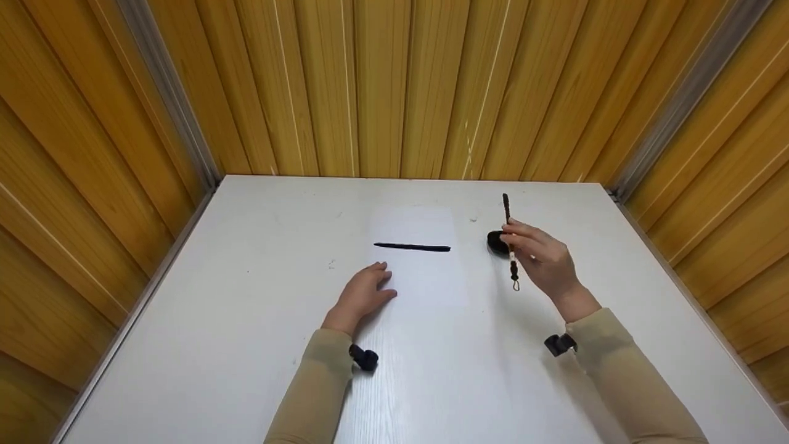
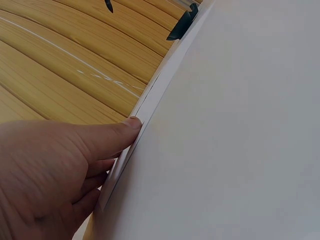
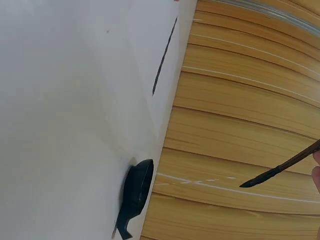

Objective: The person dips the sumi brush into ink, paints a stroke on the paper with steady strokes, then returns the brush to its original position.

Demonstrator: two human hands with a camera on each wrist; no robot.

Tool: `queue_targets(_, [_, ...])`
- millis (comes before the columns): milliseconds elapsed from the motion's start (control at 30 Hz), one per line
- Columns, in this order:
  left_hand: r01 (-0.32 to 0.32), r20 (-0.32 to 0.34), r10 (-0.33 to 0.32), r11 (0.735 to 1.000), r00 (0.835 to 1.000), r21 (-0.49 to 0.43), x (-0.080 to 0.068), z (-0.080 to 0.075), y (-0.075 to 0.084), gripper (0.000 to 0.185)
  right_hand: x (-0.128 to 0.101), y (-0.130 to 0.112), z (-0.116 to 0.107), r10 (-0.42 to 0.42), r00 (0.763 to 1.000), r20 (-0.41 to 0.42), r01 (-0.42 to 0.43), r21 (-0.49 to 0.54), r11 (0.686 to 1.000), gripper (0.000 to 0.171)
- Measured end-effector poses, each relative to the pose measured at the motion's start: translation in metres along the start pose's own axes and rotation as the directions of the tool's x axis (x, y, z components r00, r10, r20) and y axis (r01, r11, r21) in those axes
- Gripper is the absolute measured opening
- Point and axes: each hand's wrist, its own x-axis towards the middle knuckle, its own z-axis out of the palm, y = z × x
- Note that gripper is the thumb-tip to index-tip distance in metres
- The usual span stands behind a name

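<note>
My right hand point(image 1: 542, 256) holds a calligraphy brush point(image 1: 506, 206) between thumb and fingers, above the table. Its dark, pointed bristles point(image 3: 260, 179) face away from me, and a small cord loop hangs at the near end. Just beyond those fingers is a black ink dish point(image 1: 495, 244), partly covered by them in the head view; the right wrist view shows its handle-like projection. With relaxed fingers, my left hand point(image 1: 363, 293) rests at the left edge of a white paper sheet point(image 1: 425, 280). A thick black stroke point(image 1: 412, 247) runs across the sheet from left to right.
The white table point(image 1: 259, 345) reaches back to a wood-patterned panel wall point(image 1: 382, 92), with similar panels on both sides. Grey metal posts point(image 1: 166, 74) mark the corners. Each wrist wears a small black camera point(image 1: 363, 357).
</note>
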Motion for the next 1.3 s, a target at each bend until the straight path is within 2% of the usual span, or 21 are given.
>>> queue_targets(100, [-0.002,0.005,0.001,1.000,1.000,0.009,0.000,-0.001,0.000,0.049,-0.005,0.003,-0.007,-0.050,0.995,0.082,0.056,-0.065,0.996,0.016])
queue_targets(367, [0.010,0.019,-0.010,1.000,1.000,0.007,0.000,-0.002,0.001,0.050,-0.021,0.017,-0.023,-0.132,0.954,0.269,0.182,-0.171,0.968,0.031])
queue_targets(600, [0.025,0.008,-0.025,1.000,1.000,0.003,0.001,-0.002,0.003,0.050,-0.040,0.031,-0.032,-0.179,0.910,0.373,0.253,-0.160,0.954,0.040])
queue_targets(767, [0.028,-0.003,-0.028,1.000,1.000,0.000,0.000,-0.001,0.003,0.050,-0.053,0.039,-0.038,-0.214,0.868,0.448,0.316,-0.165,0.934,0.045])
queue_targets(833, [0.028,-0.004,-0.028,1.000,1.000,0.000,-0.001,0.000,0.002,0.050,-0.058,0.043,-0.041,-0.229,0.852,0.471,0.340,-0.164,0.926,0.027])
queue_targets(900, [0.028,-0.006,-0.028,1.000,1.000,0.003,-0.001,-0.001,0.002,0.050,-0.063,0.048,-0.044,-0.236,0.839,0.490,0.354,-0.162,0.921,0.021])
queue_targets(1000, [0.033,-0.006,-0.032,0.999,0.999,0.002,-0.001,-0.001,0.003,0.050,-0.071,0.054,-0.047,-0.237,0.827,0.510,0.360,-0.157,0.920,0.044])
queue_targets(1200, [0.029,0.003,-0.029,1.000,1.000,0.008,0.000,0.000,0.002,0.051,-0.085,0.058,-0.047,-0.208,0.807,0.553,0.343,-0.153,0.927,0.042])
queue_targets(1300, [0.026,0.005,-0.026,1.000,1.000,0.010,0.000,0.000,0.002,0.050,-0.090,0.057,-0.046,-0.194,0.786,0.587,0.347,-0.159,0.924,0.043])
